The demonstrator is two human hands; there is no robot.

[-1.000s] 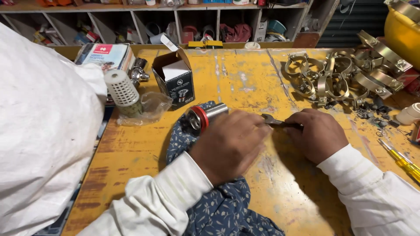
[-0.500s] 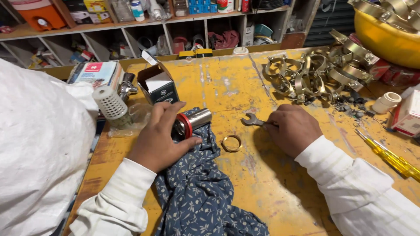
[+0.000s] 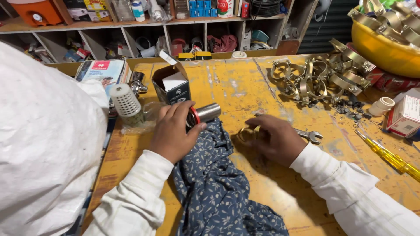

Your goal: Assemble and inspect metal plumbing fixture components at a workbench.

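Note:
My left hand (image 3: 172,131) grips a short metal cylinder with a red band (image 3: 202,114), holding it on its side at the top edge of a blue patterned cloth (image 3: 218,188). My right hand (image 3: 275,137) lies flat on the yellow worktable (image 3: 245,87), its fingers over a small brass ring (image 3: 246,134). A steel spanner (image 3: 309,135) pokes out from under the right hand on its right side. Whether the fingers pinch the ring cannot be told.
An open black-and-white carton (image 3: 173,85) stands behind the left hand, a white perforated cap (image 3: 125,101) left of it. A heap of brass clamps (image 3: 317,81) lies far right, a yellow bowl (image 3: 385,46) beyond. A yellow screwdriver (image 3: 389,157) lies right. A big white sack (image 3: 43,144) fills the left.
My right hand has let the spanner lie and moved left onto the brass ring. The left hand still holds the cylinder by the cloth. The view has tilted up.

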